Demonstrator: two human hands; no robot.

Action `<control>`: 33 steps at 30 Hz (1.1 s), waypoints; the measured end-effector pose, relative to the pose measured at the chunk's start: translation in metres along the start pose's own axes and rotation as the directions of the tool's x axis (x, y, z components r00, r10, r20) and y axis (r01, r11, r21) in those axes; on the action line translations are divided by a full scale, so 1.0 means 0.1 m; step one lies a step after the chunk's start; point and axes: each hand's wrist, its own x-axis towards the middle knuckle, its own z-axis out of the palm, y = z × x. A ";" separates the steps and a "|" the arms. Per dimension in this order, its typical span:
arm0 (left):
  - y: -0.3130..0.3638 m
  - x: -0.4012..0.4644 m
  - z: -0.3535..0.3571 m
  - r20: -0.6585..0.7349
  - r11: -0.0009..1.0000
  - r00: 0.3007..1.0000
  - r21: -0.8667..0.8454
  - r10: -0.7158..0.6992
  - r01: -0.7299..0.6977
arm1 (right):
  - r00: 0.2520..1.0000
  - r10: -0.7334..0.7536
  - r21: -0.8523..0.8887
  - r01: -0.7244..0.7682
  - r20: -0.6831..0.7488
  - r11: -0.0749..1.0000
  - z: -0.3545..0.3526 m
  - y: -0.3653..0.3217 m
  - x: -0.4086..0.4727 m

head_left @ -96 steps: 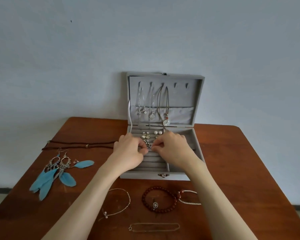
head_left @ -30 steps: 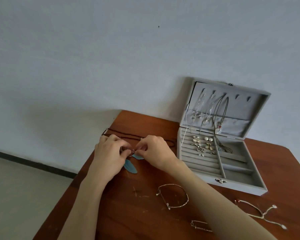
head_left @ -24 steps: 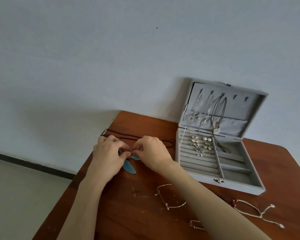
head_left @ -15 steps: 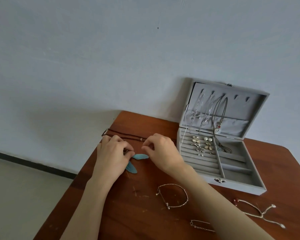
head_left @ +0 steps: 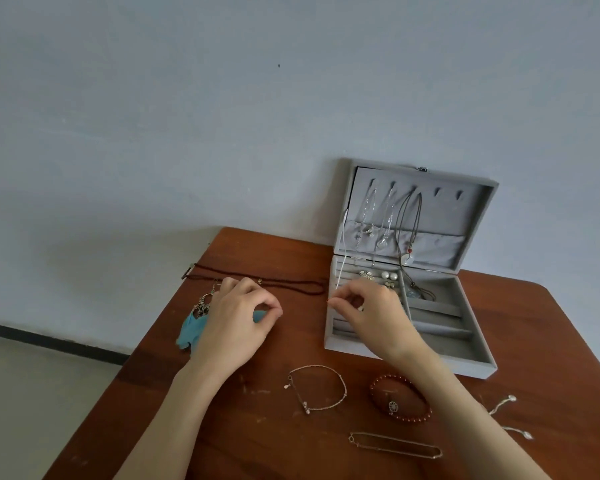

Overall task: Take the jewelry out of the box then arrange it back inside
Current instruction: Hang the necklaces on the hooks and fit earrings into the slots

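A grey jewelry box (head_left: 409, 356) stands open on the wooden table (head_left: 222, 434), with necklaces (head_left: 409, 233) hanging in its lid and stud earrings (head_left: 383, 275) in its ring rolls. My left hand (head_left: 236, 323) lies curled over the blue feather earrings (head_left: 189, 332), thumb against forefinger with a bit of blue feather under it. My right hand (head_left: 371, 310) hovers over the box's left compartment and pinches something small and thin that I cannot make out.
A dark beaded necklace (head_left: 284, 285) lies behind my left hand. In front lie a silver chain bracelet (head_left: 317, 388), a red bead bracelet (head_left: 400, 400), a thin chain bracelet (head_left: 395, 445) and a silver adjustable bracelet (head_left: 503, 407). The table's left edge is close.
My right hand has left the feather earrings and moved right, over the box. My left hand stayed on the feathers. The camera view shifted.
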 end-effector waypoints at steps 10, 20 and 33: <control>0.64 0.23 0.31 0.145 0.987 0.981 -0.117 0.131 -0.114 | 0.984 0.177 0.041 -0.176 -0.012 0.984 -0.56 0.59 0.00; 1.17 0.55 0.76 0.324 0.987 0.935 0.022 0.141 -0.157 | 0.982 0.182 0.022 -0.183 0.050 0.983 -0.66 0.77 -0.01; 1.33 0.72 0.73 0.515 0.983 0.856 0.119 0.058 -0.139 | 0.976 0.202 0.035 -0.205 0.079 0.978 -0.66 0.78 0.02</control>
